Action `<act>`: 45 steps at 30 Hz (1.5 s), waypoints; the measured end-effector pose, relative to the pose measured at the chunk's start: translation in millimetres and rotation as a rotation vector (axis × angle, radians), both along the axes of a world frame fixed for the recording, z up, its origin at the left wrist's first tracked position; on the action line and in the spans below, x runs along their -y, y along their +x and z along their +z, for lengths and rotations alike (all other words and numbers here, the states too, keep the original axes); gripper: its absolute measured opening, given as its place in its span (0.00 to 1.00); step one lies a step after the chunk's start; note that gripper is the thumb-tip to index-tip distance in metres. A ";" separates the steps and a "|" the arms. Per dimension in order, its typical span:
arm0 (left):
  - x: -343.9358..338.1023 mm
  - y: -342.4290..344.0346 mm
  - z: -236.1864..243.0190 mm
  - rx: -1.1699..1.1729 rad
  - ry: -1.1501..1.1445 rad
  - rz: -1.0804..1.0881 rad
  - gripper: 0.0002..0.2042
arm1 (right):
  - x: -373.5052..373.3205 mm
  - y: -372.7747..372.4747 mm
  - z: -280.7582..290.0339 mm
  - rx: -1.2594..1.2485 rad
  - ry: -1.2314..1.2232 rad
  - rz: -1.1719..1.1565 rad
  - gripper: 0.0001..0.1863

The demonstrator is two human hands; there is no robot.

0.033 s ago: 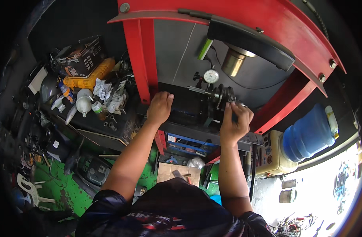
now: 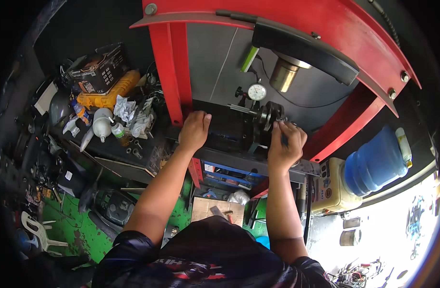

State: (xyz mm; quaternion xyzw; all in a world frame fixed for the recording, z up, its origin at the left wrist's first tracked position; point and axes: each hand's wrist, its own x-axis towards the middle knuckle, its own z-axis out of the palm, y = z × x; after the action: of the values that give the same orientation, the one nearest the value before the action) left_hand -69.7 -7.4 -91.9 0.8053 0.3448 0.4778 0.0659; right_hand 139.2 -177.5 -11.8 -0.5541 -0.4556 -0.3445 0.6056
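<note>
A metal crankshaft with rounded webs lies across a dark stand on the bed of a red press frame. At its right end my right hand pinches the shaft between thumb and fingers. A round white-faced dial gauge stands upright just behind the crankshaft's left part; where its tip touches is hard to see. My left hand is closed and rests at the bed's left side, beside the foot of the left red post. Whatever its curled fingers hold, if anything, is hidden.
Above hangs the press's brass-coloured ram. On the left bench lie a black box, a yellow case, a spray bottle and crumpled paper. To the right stand a blue water jug and a beige jerrycan.
The crankshaft has turned, and its webs stand at a different angle. My right hand has shifted very slightly with the shaft end; my left hand keeps its place.
</note>
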 end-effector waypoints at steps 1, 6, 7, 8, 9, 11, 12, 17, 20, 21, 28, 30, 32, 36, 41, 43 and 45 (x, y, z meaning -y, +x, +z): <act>0.5 1.6 3.3 -0.008 -0.008 0.019 0.16 | -3.3 3.6 -0.4 -0.038 -0.089 0.009 0.09; -3.5 -2.4 3.1 -0.034 -0.024 0.000 0.17 | 3.1 -6.6 8.9 -0.033 -0.017 0.003 0.10; -2.0 -1.1 2.2 -0.041 -0.030 0.003 0.17 | 5.1 -6.2 8.7 -0.019 -0.009 -0.008 0.10; -0.7 0.1 1.3 -0.047 -0.035 0.006 0.17 | 7.0 -5.3 7.9 -0.005 -0.001 -0.019 0.10; -0.7 1.3 1.2 -0.045 -0.032 0.011 0.17 | 0.3 0.8 -0.1 -0.044 -0.045 -0.008 0.10; -0.3 2.2 4.7 -0.040 -0.027 0.026 0.17 | 2.2 1.9 -2.0 -0.104 -0.133 0.003 0.10; 0.1 2.3 3.4 -0.037 -0.030 0.016 0.17 | 3.4 1.4 -2.6 -0.133 -0.177 0.008 0.10; 0.6 1.5 3.8 -0.041 -0.036 0.009 0.17 | 5.3 -2.5 8.8 -0.051 -0.069 -0.021 0.08; 1.1 2.1 5.1 -0.031 -0.043 0.038 0.17 | -3.5 4.2 2.7 -0.121 -0.182 0.012 0.07; 1.3 2.0 5.0 -0.034 -0.043 0.034 0.17 | -0.7 2.1 4.7 -0.109 -0.123 0.025 0.07; 1.8 2.2 2.8 -0.041 -0.030 0.024 0.16 | -4.5 8.3 5.2 -0.037 -0.200 -0.010 0.13; -1.0 -1.2 3.8 -0.041 -0.028 0.028 0.16 | 3.2 -0.8 13.2 -0.035 -0.174 0.004 0.13; 1.9 -0.6 2.7 -0.041 -0.038 0.010 0.17 | 6.9 -4.0 17.6 -0.035 -0.100 0.021 0.12; 3.9 5.8 5.4 -0.037 -0.047 0.025 0.17 | -0.8 11.2 5.9 -0.013 -0.165 -0.001 0.13; -0.5 0.1 0.9 -0.059 -0.042 0.027 0.18 | 5.3 -4.7 8.6 -0.039 -0.072 0.040 0.12; -0.5 2.3 4.6 -0.074 -0.070 0.037 0.18 | -0.2 0.8 6.1 -0.070 -0.137 0.043 0.12; -0.2 4.2 4.1 -0.080 -0.077 0.032 0.18 | 5.4 2.3 3.4 -0.048 -0.183 0.013 0.13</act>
State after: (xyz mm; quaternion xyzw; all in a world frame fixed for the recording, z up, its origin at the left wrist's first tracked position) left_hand -65.5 -7.2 -87.8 0.8150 0.3780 0.4328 0.0753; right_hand 141.5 -182.9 -8.4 -0.6123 -0.4741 -0.2839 0.5655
